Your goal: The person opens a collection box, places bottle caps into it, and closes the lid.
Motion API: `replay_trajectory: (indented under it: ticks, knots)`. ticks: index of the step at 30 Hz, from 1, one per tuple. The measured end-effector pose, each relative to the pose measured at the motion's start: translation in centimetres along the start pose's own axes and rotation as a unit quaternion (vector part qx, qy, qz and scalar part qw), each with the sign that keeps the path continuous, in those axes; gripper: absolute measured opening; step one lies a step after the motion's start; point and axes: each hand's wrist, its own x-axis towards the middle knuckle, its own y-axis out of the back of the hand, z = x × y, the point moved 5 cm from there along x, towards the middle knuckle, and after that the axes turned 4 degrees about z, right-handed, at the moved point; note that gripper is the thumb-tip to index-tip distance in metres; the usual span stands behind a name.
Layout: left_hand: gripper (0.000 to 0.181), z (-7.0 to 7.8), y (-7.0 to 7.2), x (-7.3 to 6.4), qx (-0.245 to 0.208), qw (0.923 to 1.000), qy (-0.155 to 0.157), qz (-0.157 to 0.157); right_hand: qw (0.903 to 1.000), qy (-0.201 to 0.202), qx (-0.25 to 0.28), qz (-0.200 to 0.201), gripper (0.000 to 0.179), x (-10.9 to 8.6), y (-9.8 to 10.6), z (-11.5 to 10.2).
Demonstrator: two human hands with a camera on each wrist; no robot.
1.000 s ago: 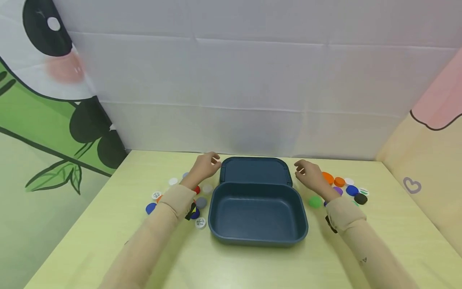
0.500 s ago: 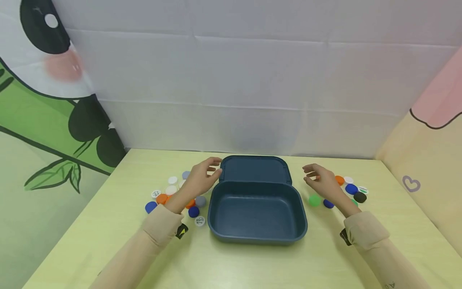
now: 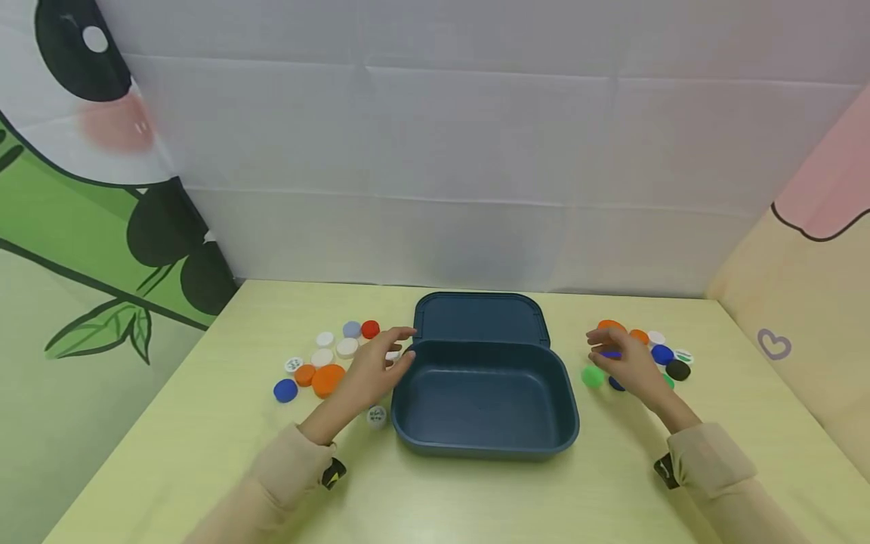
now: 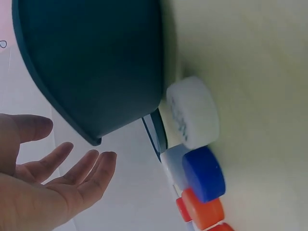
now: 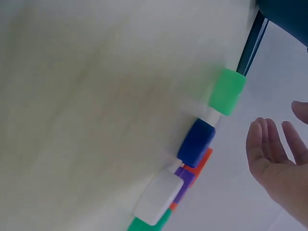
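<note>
Blue-grey box: between the hands, its lid behind it; no cap visible inside.
Bottle caps: left cluster beside the left hand, right cluster around the right hand; work on them seems not yet begun.
Hands: both loosely spread, holding nothing.
Since half a second ago: both hands sit nearer the person, uncovering a red cap beyond the left; box unmoved.

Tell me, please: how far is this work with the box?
Done: the flat dark blue plastic lid is off, behind the open rectangular dark blue plastic box. In hand: nothing visible; the left hand and right hand hover, open. Likely remaining: the round multicoloured plastic caps, lying outside the box, on both sides.
</note>
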Motion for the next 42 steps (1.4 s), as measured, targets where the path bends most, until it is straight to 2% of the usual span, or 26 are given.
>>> replay_trajectory:
  ticks: [7, 12, 18, 22, 26, 37, 42]
  knots:
    - [0.045, -0.2, -1.0, -1.1, 0.002, 0.9999, 0.011, 0.002, 0.9992, -0.021, -0.028, -0.02, 0.035, -0.5, -0.4, 1.1]
    - [0.046, -0.3, -1.1, -1.3, 0.007, 0.9998, 0.009, 0.013, 0.9986, -0.012, -0.035, -0.037, 0.034, -0.6, -0.7, 1.3]
    - [0.044, -0.7, -1.3, -1.3, 0.019, 0.9995, -0.012, 0.025, 0.9981, 0.009, -0.033, -0.052, 0.032, -0.6, -1.1, 1.3]
    - [0.043, -0.8, -1.5, -1.4, 0.022, 0.9988, -0.03, 0.031, 0.9974, -0.001, -0.036, -0.062, 0.032, -0.6, -1.3, 1.4]
    - [0.043, -0.7, -1.6, -1.4, 0.032, 0.9985, -0.035, 0.029, 0.9965, -0.007, -0.047, -0.069, 0.031, -0.6, -1.5, 1.5]
    - [0.042, -0.9, -1.7, -1.5, 0.043, 0.9976, -0.046, 0.029, 0.9937, -0.015, -0.084, -0.073, 0.03, -0.4, -2.0, 1.7]
    - [0.042, -0.9, -1.7, -1.4, 0.044, 0.9978, -0.044, 0.025, 0.9939, -0.003, -0.09, -0.063, 0.029, -0.4, -1.7, 1.3]
